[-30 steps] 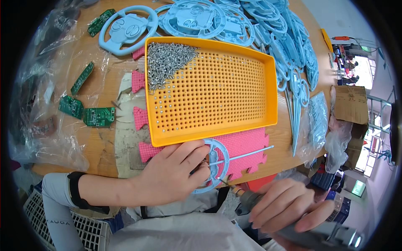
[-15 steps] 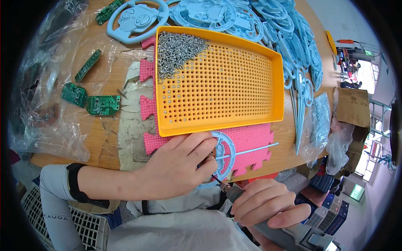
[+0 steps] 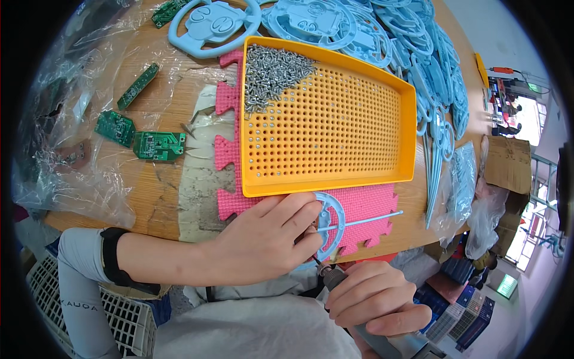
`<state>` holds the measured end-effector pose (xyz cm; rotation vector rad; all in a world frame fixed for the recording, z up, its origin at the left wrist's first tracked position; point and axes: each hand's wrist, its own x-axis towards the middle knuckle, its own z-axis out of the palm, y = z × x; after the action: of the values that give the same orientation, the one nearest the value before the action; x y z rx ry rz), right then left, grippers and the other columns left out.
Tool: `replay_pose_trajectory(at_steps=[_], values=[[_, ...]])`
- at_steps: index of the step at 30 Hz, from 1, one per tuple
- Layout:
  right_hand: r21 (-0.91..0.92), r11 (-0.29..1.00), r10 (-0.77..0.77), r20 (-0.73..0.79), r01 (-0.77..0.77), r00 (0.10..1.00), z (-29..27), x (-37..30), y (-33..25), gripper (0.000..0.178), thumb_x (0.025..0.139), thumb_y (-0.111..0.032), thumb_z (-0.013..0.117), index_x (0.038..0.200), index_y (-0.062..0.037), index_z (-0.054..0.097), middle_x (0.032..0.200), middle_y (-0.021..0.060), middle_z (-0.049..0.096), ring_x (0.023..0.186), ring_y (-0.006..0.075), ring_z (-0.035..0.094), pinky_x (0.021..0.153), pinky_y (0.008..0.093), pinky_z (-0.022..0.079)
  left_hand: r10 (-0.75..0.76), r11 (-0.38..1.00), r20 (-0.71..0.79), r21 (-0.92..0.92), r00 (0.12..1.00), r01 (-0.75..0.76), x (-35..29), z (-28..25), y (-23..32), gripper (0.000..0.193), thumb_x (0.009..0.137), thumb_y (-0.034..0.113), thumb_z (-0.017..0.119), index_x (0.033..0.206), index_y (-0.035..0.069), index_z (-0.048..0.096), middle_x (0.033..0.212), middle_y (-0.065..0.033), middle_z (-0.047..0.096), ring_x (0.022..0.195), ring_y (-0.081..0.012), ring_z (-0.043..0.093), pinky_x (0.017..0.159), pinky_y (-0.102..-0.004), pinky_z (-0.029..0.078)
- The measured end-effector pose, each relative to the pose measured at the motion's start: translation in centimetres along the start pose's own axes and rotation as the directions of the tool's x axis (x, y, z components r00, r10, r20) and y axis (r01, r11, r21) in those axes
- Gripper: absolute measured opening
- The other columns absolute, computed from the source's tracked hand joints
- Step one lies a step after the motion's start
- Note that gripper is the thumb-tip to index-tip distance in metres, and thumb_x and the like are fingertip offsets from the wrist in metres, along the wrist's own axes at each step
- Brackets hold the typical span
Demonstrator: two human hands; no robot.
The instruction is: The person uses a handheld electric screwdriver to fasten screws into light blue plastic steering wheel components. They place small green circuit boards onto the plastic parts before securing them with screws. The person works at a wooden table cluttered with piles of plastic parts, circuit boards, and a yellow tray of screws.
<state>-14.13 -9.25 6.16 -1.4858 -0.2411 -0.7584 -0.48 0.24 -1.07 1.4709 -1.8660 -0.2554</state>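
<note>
My left hand (image 3: 263,248) presses a light blue plastic steering-wheel-shaped part (image 3: 339,226) down on the pink foam mat (image 3: 372,198), its fingers curled over the left half and hiding it. A thin blue rod sticks out to the right from the part. Wrapped round a grey electric screwdriver (image 3: 336,279) is my right hand (image 3: 372,299). The screwdriver's thin bit points up and left at the part's near edge; whether it sits in a screw is hidden by my left fingers. Just beyond my left hand is a yellow perforated tray (image 3: 329,187).
Small silver screws (image 3: 272,72) are heaped in the tray's far left corner. Blue wheel-shaped parts (image 3: 311,24) pile up behind and at the right. Green circuit boards (image 3: 158,146) and clear plastic bags (image 3: 84,191) lie to the left. Cardboard boxes (image 3: 507,164) stand at the right.
The whole scene has shifted slightly rightward in the view. My right hand and the screwdriver have come closer to the blue part. My left hand keeps its hold.
</note>
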Motion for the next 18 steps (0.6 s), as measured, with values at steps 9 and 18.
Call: replay_pose_trajectory(at_steps=[9,18], values=[[0.124,0.992,-0.03,0.247,-0.001,0.969,-5.3,4.1,-1.5,0.033,0.085,-0.022,0.065,0.093,-0.0019,0.04,0.056,0.0148,0.059,0.041,0.0215,0.057,0.037,0.0313,0.048,-0.027,0.999,0.019,-0.033,0.999,0.028,0.2,-0.5,-0.1,0.023,0.072,0.02,0.068,0.087,0.006,0.059,0.109,-0.0125,0.056,0.1,-0.0275,0.054,0.074,-0.0341,0.048],[-0.286,0.956,-0.187,-0.401,0.072,0.897,-15.3,8.9,4.0,0.066,0.084,-0.065,0.048,0.11,-0.0047,0.042,0.059,0.0086,0.049,0.047,0.0169,0.048,0.042,0.0294,0.041,0.008,1.0,0.05,0.006,0.999,-0.008,0.8,-0.7,-0.1,0.027,0.07,0.024,0.072,0.087,0.006,0.062,0.105,-0.0118,0.058,0.1,-0.0273,0.055,0.071,-0.0352,0.049]])
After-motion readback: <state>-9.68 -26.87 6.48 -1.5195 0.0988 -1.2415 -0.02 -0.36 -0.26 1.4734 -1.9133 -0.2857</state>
